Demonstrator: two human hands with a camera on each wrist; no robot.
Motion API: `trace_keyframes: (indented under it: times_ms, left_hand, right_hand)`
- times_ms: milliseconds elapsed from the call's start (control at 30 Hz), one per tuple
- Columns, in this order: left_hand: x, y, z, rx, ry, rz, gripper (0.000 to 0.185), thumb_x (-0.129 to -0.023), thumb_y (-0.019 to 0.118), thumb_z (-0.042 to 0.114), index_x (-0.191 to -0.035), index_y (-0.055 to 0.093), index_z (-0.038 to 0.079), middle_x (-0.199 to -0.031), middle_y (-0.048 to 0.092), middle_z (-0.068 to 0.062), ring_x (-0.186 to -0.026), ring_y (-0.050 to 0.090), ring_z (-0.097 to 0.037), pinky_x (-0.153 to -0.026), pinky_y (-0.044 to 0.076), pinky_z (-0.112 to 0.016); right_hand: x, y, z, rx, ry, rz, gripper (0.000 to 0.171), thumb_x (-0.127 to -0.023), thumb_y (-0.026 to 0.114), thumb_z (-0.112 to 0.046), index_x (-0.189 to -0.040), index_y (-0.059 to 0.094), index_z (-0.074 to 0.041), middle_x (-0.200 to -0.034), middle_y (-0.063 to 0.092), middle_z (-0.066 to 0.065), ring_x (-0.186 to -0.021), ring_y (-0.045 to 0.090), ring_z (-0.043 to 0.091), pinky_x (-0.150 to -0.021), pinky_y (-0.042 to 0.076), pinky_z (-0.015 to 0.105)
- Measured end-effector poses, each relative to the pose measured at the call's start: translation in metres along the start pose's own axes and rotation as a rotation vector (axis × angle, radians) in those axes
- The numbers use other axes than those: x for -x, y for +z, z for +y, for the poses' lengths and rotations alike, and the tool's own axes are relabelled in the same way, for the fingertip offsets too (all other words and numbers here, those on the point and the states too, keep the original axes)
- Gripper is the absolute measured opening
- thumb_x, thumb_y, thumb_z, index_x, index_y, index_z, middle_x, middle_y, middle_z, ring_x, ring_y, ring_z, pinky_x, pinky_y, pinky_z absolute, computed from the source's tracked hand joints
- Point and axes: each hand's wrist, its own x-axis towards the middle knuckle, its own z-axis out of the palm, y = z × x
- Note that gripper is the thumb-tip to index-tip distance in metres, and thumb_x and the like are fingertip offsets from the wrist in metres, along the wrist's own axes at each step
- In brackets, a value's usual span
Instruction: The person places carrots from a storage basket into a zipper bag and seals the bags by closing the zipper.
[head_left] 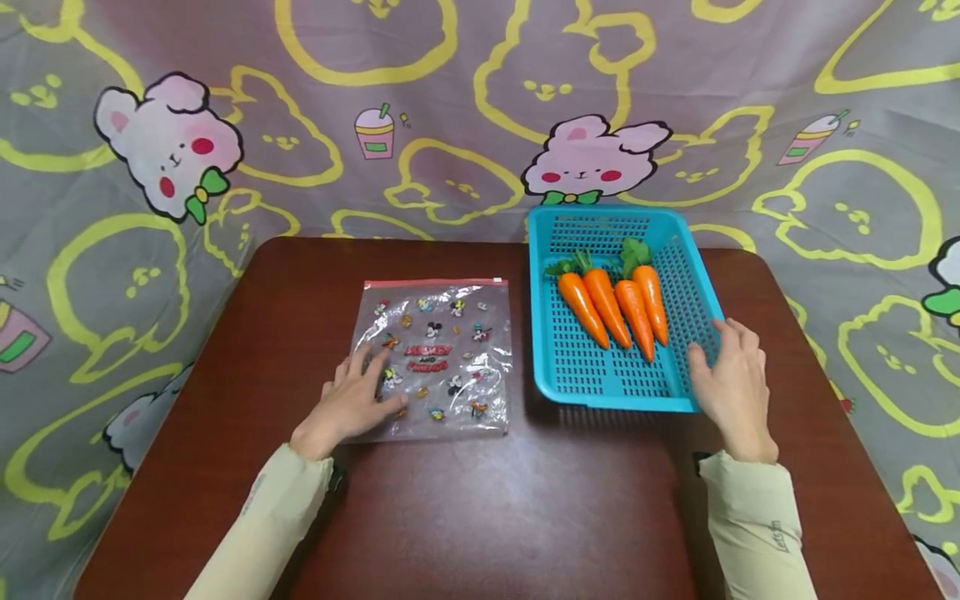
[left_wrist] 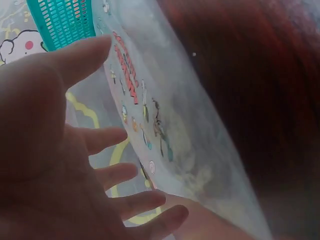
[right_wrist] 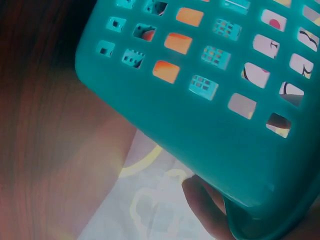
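Note:
A clear zip bag [head_left: 487, 354] printed with small cartoon figures lies flat on the table, its red zip edge at the far side. My left hand [head_left: 348, 406] is over the bag's near left part, fingers spread; in the left wrist view the fingers [left_wrist: 142, 202] are extended and hold nothing. To the right stands a blue perforated plastic basket [head_left: 622, 402]. Several orange carrots [head_left: 583, 310] with green tops lie side by side in it. My right hand [head_left: 733, 392] grips the basket's right rim, thumb inside; the right wrist view shows a finger [right_wrist: 202, 202] beneath the rim.
Under everything is a dark red-brown wooden table [head_left: 510, 517] with rounded far corners. Behind it hangs a grey cloth [head_left: 465, 100] with yellow outlines and white rabbit faces. The basket stands near the table's far edge, a small gap from the bag.

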Motion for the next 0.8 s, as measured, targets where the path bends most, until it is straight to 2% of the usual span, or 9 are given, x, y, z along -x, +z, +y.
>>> trace_keyframes:
  times_ms: [133, 300, 500, 800]
  left_hand:
    - [-0.006, 0.002, 0.002, -0.014, 0.006, -0.026, 0.082, -0.088, 0.063, 0.045, -0.151, 0.027, 0.007, -0.158, 0.012, -0.023, -0.139, 0.02, -0.051, -0.098, 0.031, -0.072]
    - [-0.011, 0.004, 0.005, -0.009, 0.023, -0.031, 0.085, -0.086, 0.066, 0.044, -0.151, 0.026, 0.008, -0.157, 0.015, -0.023, -0.138, 0.023, -0.051, -0.095, 0.034, -0.07]
    - [-0.011, 0.008, 0.006, -0.03, 0.014, -0.07, 0.088, -0.084, 0.068, 0.044, -0.152, 0.024, 0.01, -0.156, 0.021, -0.022, -0.14, 0.021, -0.049, -0.097, 0.031, -0.07]
    - [-0.012, 0.007, 0.015, -0.068, 0.03, -0.121, 0.085, -0.083, 0.07, 0.045, -0.15, 0.03, 0.011, -0.152, 0.026, -0.02, -0.137, 0.025, -0.048, -0.095, 0.033, -0.068]
  right_hand:
    - [0.0, 0.0, 0.003, 0.049, 0.02, -0.023, 0.059, -0.098, 0.043, -0.029, -0.147, 0.032, 0.002, -0.155, 0.024, 0.021, -0.129, 0.034, 0.047, -0.085, 0.037, 0.071]
    - [-0.001, 0.003, 0.006, 0.078, 0.031, -0.012, 0.059, -0.098, 0.044, -0.03, -0.146, 0.032, 0.002, -0.155, 0.025, 0.02, -0.123, 0.04, 0.048, -0.084, 0.038, 0.071]
    - [-0.002, 0.008, 0.005, 0.077, 0.035, 0.016, 0.058, -0.097, 0.047, -0.03, -0.145, 0.036, 0.0, -0.154, 0.028, 0.019, -0.118, 0.045, 0.049, -0.083, 0.039, 0.071]
    - [-0.001, 0.009, 0.003, 0.069, 0.059, 0.031, 0.059, -0.095, 0.049, -0.031, -0.145, 0.037, -0.002, -0.153, 0.029, 0.018, -0.116, 0.047, 0.048, -0.084, 0.039, 0.07]
